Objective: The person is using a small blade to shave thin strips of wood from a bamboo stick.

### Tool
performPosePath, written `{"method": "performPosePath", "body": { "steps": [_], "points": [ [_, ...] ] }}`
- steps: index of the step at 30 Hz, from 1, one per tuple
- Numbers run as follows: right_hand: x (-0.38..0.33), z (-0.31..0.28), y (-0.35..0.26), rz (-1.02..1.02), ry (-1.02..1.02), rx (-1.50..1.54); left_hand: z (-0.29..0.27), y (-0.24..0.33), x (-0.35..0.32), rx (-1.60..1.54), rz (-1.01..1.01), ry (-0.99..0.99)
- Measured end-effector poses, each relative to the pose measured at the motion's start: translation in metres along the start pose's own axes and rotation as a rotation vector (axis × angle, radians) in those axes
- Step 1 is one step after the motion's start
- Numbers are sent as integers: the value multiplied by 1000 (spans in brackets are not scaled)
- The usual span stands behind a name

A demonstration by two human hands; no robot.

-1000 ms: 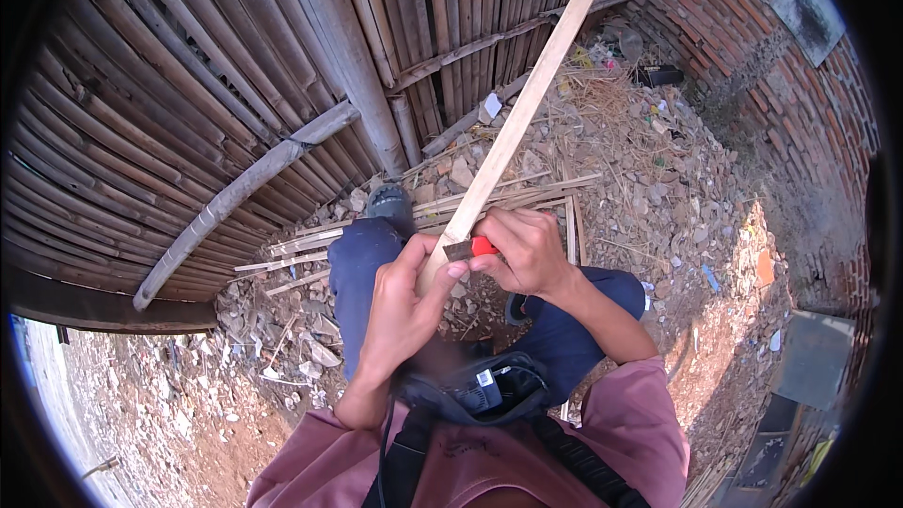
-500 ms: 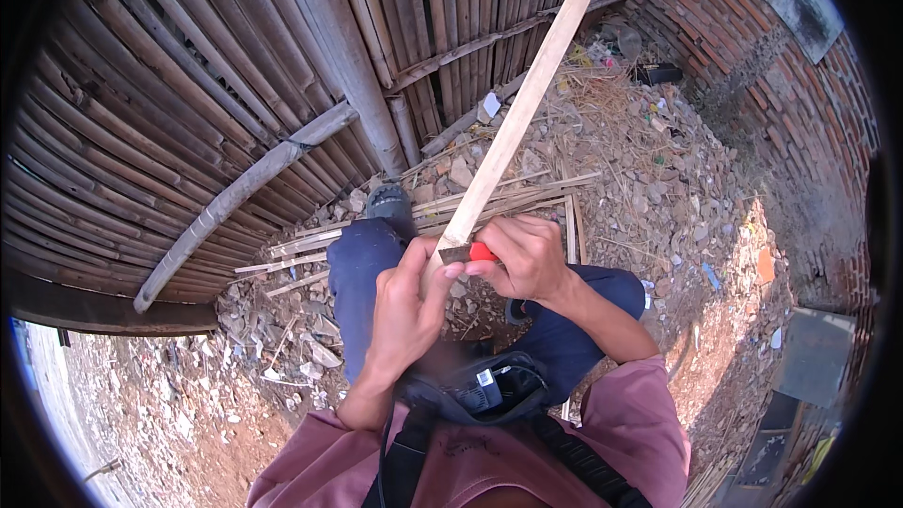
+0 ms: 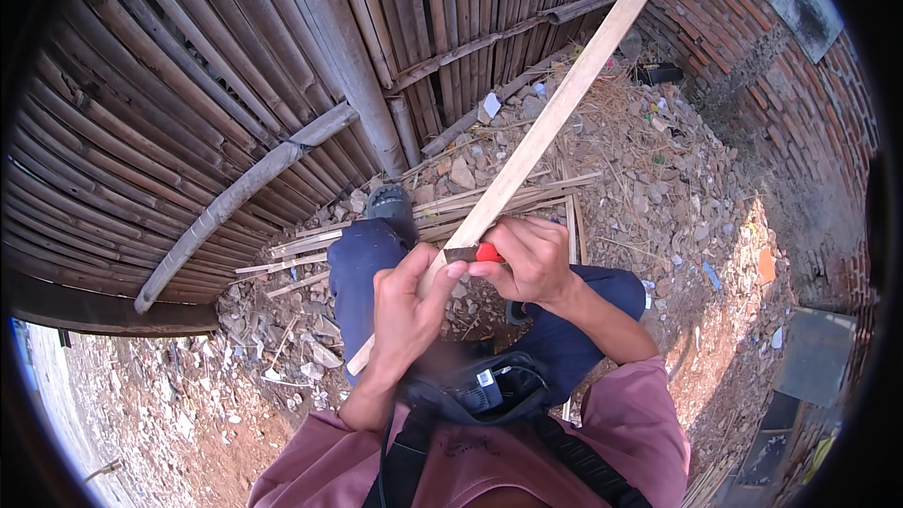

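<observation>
A long pale strip of wood runs from the upper right down past my lap. My left hand is closed round it near its lower end, which sticks out beside my left wrist. In my closed right hand is a red-handled knife. Its short dark blade lies across the strip, and my left thumb tip is close by the blade. Most of the knife's handle is hidden by my fingers.
Several thin wooden strips lie on the rubble past my knees. A bamboo wall rises at the left, a brick wall at the right. An open black bag hangs at my waist.
The wooden strip has slid down through my left hand and tilted to the right; its lower end now shows by my left wrist. The knife has moved very slightly right.
</observation>
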State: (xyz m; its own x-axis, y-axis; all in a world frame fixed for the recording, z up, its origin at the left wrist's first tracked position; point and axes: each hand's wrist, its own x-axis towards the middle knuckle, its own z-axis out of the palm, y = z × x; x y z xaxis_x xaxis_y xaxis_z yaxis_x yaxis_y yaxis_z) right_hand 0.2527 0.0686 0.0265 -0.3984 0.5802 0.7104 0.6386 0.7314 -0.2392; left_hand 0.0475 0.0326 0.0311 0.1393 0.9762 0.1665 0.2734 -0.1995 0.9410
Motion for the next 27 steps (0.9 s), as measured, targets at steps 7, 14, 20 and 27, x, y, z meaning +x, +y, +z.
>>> {"method": "performPosePath", "body": {
  "steps": [7, 14, 20, 27],
  "points": [
    [-7, 10, 1, 12, -43, 76, 2, 7, 3, -96, 1, -52],
    [-5, 5, 0, 30, -64, 67, -2, 3, 3, -128, 27, -93],
    [-3, 5, -3, 21, -60, 79, -3, 0, 1, -87, 32, -74],
    [-8, 8, -4, -1, -7, 19, 1, 4, -2, -103, 37, -41]
  ]
}}
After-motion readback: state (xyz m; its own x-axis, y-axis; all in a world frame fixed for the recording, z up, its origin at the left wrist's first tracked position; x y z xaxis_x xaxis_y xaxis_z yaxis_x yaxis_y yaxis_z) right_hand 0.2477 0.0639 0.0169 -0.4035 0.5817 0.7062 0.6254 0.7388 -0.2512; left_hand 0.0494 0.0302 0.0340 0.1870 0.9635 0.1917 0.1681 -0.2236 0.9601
